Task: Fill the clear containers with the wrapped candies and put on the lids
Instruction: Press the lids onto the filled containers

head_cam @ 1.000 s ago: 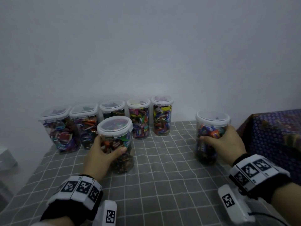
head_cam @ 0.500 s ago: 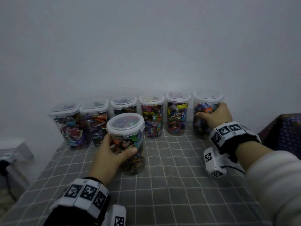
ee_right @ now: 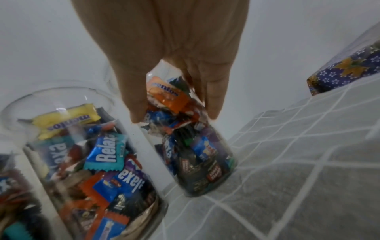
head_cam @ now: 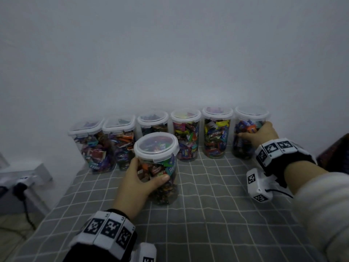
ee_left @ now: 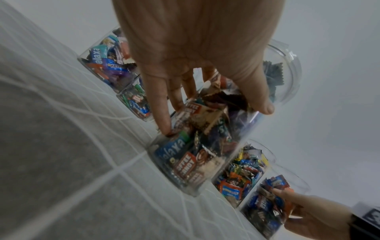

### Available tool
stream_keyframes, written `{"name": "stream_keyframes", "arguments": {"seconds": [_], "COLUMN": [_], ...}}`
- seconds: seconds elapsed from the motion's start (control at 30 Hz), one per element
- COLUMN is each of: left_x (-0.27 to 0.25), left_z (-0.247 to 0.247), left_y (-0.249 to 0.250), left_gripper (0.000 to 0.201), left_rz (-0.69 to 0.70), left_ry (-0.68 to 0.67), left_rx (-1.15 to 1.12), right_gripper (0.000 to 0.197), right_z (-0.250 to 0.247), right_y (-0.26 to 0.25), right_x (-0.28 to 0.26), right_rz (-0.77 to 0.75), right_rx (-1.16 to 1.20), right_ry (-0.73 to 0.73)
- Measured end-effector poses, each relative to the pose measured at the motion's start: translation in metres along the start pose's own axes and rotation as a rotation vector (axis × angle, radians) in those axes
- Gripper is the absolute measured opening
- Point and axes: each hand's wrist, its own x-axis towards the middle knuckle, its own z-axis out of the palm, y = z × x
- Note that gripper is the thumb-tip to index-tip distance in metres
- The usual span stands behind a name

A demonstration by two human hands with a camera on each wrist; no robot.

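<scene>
Back edge of checked cloth (head_cam: 217,214): row of six lidded candy containers (head_cam: 186,135) against the wall (head_cam: 170,53), standing close together with only narrow gaps between them. Right end container (head_cam: 245,137): gripped by right hand (head_cam: 261,134). Forward container (head_cam: 160,167): stands apart in front of the row's left half, gripped by left hand (head_cam: 137,184). Between the two hands: open cloth. Right edge: patterned blue box (ee_right: 349,68). Left edge: power strip (head_cam: 24,178) with cable.
</scene>
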Motion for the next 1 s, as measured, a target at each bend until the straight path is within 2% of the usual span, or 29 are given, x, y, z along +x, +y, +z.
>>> {"name": "stream_keyframes", "arguments": {"seconds": [0.13,0.23,0.33,0.43,0.5,0.63,0.77,0.87,1.0], "left_x": [-0.002,-0.003,-0.006,-0.013,-0.019,-0.03,-0.035,-0.04,-0.041], "left_z": [0.001,0.002,0.005,0.012,0.018,0.025,0.035,0.046,0.059], "left_y": [0.002,0.002,0.003,0.005,0.008,0.013,0.012,0.011,0.018], "left_gripper": [0.076,0.077,0.074,0.072,0.069,0.076,0.095,0.089,0.083], "left_rz": [-0.011,-0.013,-0.015,-0.003,-0.001,0.012,0.015,0.036,0.058], "left_ry": [0.006,0.012,-0.002,-0.038,-0.09,-0.213,-0.282,-0.348,-0.443], "left_rx": [0.003,-0.005,-0.004,-0.055,-0.096,-0.099,-0.079,-0.07,0.031], "right_gripper": [0.063,0.054,0.065,0.073,0.08,0.091,0.094,0.085,0.081], "right_z": [-0.003,0.003,0.002,0.005,0.007,0.0,-0.007,-0.014,-0.025], "right_y": [0.001,0.001,-0.013,-0.027,-0.031,-0.026,-0.015,-0.006,0.009], "right_x": [-0.029,-0.058,-0.098,-0.14,-0.159,-0.17,-0.177,-0.179,-0.175], "right_rz": [0.04,-0.048,-0.088,-0.209,-0.282,-0.339,-0.396,-0.386,-0.391], "right_rx": [-0.103,0.033,0.121,0.052,0.073,0.205,0.351,0.443,0.453], "right_ry": [-0.112,-0.184,-0.426,-0.729,-0.806,-0.855,-0.852,-0.757,-0.622]}}
